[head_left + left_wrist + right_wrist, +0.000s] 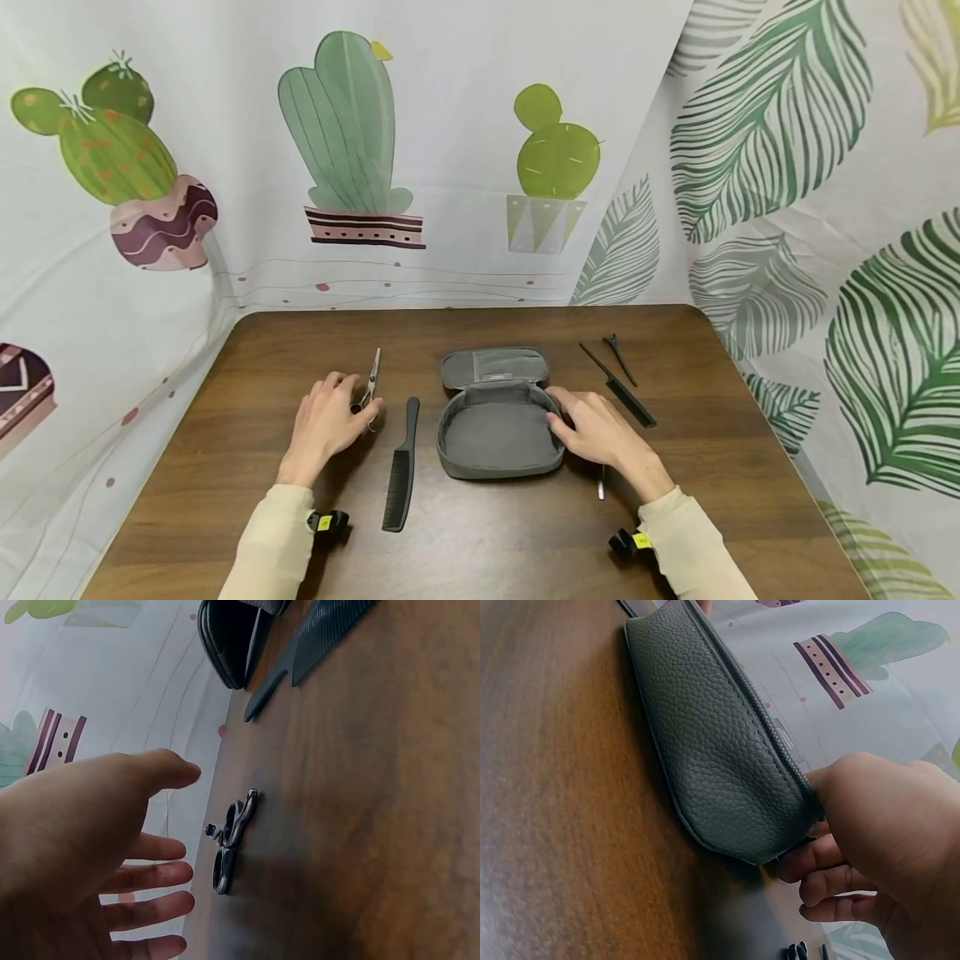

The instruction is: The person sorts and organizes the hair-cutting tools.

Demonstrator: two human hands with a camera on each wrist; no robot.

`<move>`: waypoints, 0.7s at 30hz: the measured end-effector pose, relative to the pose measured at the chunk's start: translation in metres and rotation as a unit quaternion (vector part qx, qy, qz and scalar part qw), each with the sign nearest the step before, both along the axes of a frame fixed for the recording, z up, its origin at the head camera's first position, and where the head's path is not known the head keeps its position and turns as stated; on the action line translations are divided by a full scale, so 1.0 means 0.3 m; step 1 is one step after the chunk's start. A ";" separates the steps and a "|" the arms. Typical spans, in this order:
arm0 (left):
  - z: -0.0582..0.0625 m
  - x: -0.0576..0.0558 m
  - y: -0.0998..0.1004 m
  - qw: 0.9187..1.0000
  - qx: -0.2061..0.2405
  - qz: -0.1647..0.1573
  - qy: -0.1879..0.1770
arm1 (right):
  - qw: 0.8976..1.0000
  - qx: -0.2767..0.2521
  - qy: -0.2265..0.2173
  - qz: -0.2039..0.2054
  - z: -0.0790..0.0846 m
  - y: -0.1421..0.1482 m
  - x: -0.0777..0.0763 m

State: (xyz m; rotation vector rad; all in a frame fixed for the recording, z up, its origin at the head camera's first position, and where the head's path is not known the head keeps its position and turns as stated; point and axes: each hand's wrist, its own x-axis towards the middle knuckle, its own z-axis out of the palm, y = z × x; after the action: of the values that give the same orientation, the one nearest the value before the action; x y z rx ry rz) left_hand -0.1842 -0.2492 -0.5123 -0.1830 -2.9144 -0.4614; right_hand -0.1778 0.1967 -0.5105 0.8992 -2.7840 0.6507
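Observation:
My left hand [326, 421] reaches over the handle end of a pair of silver scissors [374, 371], thumb and fingers spread around the rings. In the left wrist view the fingers are extended and apart, and the scissors [241, 823] lie on the table beyond the thumb. My right hand [600, 427] grips the right side wall of an open grey zip case [495, 472], thumb over the rim and fingers outside. The right wrist view shows the case's pebbled outer wall [712, 742]. The case's lid [454, 367] is folded back; its inside holds nothing.
A black handled comb [400, 487] lies between the left hand and the case. Right of the case are a black tail comb [628, 400] and a black hair clip [621, 362]. A narrow metal piece [601, 485] sticks out beneath the right hand. Printed curtains hang behind the wooden table [480, 550].

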 end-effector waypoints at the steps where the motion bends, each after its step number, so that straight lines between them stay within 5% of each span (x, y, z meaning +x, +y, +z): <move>1: -0.001 -0.005 0.000 1.000 -0.002 0.001 0.001 | 1.000 0.002 -0.001 -0.001 0.000 0.001 0.000; 21: -0.002 -0.061 0.013 0.999 -0.010 0.000 -0.047 | 1.000 0.002 -0.016 0.002 0.002 0.007 0.000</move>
State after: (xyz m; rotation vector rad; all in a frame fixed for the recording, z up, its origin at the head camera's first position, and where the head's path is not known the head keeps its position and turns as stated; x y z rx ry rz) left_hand -0.2025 -0.2452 -0.5128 -0.1685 -3.0116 -0.4537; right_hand -0.1777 0.1986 -0.5099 0.9022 -2.8146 0.6656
